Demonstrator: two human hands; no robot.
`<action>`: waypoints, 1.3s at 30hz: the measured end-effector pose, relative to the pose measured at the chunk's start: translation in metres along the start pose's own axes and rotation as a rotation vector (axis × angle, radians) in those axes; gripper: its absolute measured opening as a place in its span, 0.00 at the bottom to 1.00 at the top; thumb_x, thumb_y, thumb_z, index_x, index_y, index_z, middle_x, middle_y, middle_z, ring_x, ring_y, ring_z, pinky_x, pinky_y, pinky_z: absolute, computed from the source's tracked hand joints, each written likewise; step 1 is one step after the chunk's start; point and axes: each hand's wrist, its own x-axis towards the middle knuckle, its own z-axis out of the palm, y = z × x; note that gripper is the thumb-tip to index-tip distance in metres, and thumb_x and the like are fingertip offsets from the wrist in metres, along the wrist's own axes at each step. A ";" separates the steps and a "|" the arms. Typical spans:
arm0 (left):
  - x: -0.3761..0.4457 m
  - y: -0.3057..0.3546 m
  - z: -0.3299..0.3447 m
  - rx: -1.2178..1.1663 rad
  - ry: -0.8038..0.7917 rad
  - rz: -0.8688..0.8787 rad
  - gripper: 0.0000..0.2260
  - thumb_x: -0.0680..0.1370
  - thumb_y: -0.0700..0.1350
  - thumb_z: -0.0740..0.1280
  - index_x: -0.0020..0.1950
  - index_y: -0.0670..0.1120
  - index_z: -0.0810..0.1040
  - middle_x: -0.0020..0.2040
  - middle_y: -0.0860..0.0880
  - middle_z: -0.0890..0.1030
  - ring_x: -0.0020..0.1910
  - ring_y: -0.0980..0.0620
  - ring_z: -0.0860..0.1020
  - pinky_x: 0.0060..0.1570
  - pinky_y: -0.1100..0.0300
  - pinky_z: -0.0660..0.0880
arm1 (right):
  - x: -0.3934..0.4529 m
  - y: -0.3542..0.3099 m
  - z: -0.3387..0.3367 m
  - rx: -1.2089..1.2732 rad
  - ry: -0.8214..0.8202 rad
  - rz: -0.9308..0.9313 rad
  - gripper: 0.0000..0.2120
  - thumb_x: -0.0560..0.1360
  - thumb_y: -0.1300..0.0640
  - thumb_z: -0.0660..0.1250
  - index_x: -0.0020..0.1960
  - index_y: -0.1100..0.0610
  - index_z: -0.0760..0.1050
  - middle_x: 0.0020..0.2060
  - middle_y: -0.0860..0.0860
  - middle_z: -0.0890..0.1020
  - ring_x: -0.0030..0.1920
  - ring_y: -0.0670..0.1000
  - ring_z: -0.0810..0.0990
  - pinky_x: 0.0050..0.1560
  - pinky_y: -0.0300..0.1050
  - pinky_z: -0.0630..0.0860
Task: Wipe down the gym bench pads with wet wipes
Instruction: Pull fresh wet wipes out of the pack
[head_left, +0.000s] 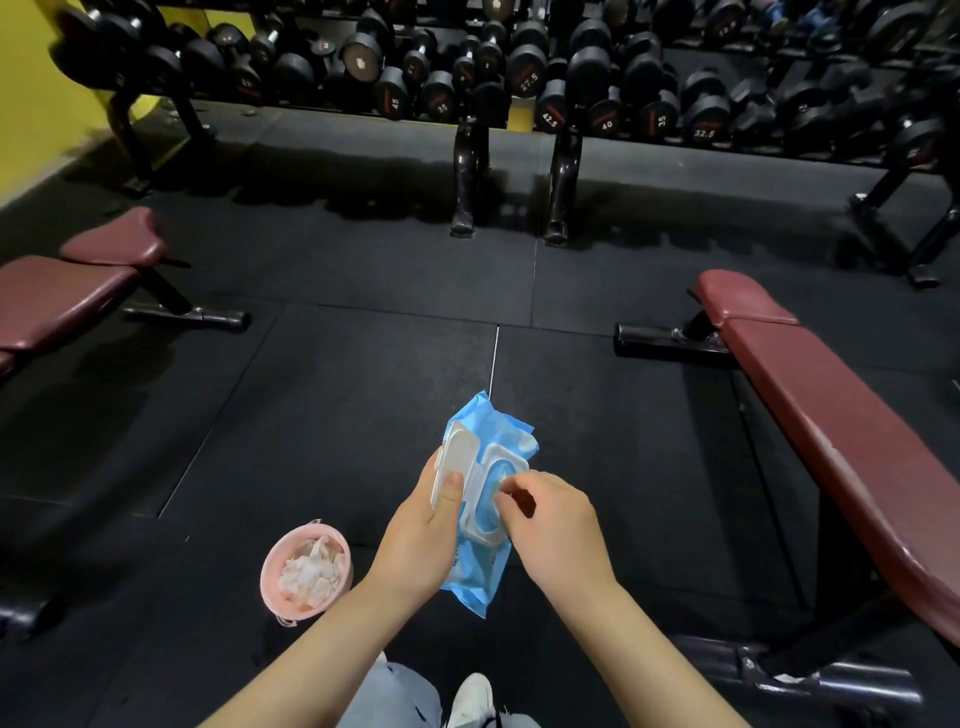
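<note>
Wipes pack (485, 519), blue, lid flipped open, near centre | left hand (418, 540) grasps pack | right hand (553, 525) pinches at its opening | pack label unreadable | far dumbbells (527, 73) read 27.5, 45, 35 | bench (836, 415) right.

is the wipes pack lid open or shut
Open: the white lid is flipped back off the wipes pack, and the right hand pinches at the opening.

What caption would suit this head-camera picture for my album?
Between two maroon benches, the left hand holds a blue wipes pack, lid open, while the right hand pinches at its opening.
</note>
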 end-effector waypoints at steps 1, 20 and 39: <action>0.000 0.001 0.001 0.004 0.001 -0.002 0.22 0.73 0.75 0.50 0.64 0.73 0.66 0.52 0.67 0.81 0.52 0.63 0.81 0.55 0.54 0.79 | 0.000 -0.002 0.001 -0.024 0.004 0.002 0.03 0.77 0.48 0.67 0.46 0.46 0.75 0.40 0.39 0.78 0.41 0.40 0.79 0.41 0.33 0.78; -0.004 -0.008 -0.007 0.050 0.002 -0.075 0.16 0.77 0.71 0.49 0.63 0.77 0.65 0.53 0.67 0.80 0.52 0.66 0.79 0.52 0.63 0.76 | 0.011 0.015 -0.016 0.715 -0.395 0.235 0.10 0.76 0.48 0.64 0.44 0.53 0.78 0.38 0.47 0.81 0.40 0.46 0.78 0.46 0.39 0.79; -0.005 -0.008 -0.011 0.072 -0.038 -0.041 0.24 0.77 0.69 0.49 0.71 0.65 0.63 0.56 0.61 0.80 0.54 0.58 0.81 0.59 0.52 0.78 | 0.005 0.005 -0.011 0.409 -0.167 0.252 0.02 0.75 0.49 0.68 0.46 0.43 0.76 0.43 0.40 0.82 0.45 0.44 0.83 0.47 0.45 0.83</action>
